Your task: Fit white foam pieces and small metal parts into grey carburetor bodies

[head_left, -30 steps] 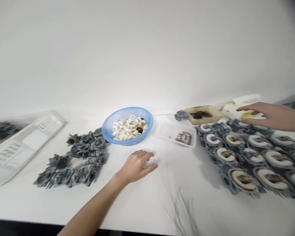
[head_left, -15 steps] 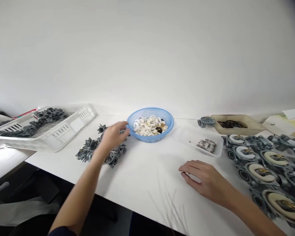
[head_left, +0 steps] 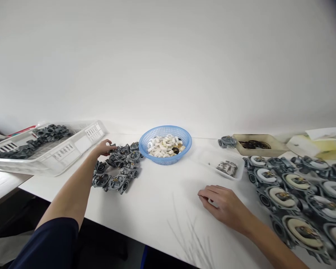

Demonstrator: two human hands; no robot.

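My left hand (head_left: 104,147) is at the far left corner of a group of grey metal carburetor bodies (head_left: 118,182), its fingers closed on one carburetor body (head_left: 112,146) at the back. Most of that part is hidden by the fingers. My right hand (head_left: 220,203) rests low over the white table, with thumb and index finger pinched together. Whatever may lie between those fingertips is too small to make out. Nearest to it is a clear plastic tray (head_left: 239,172) with small metal pins (head_left: 226,168).
A blue basket (head_left: 141,144) holds white and cream floats (head_left: 164,145). At left stands a white crate (head_left: 53,162) of carburetor bodies. Rows of carburetors with floats (head_left: 280,196) fill the right side. Behind them sits a beige tray (head_left: 261,151) with dark rings; one carburetor body (head_left: 226,141) lies beside it.
My left hand has moved left and back, from beside the basket to the rear carburetor body, and closed on it. My right hand stays nearly where it was. The view has shifted slightly.
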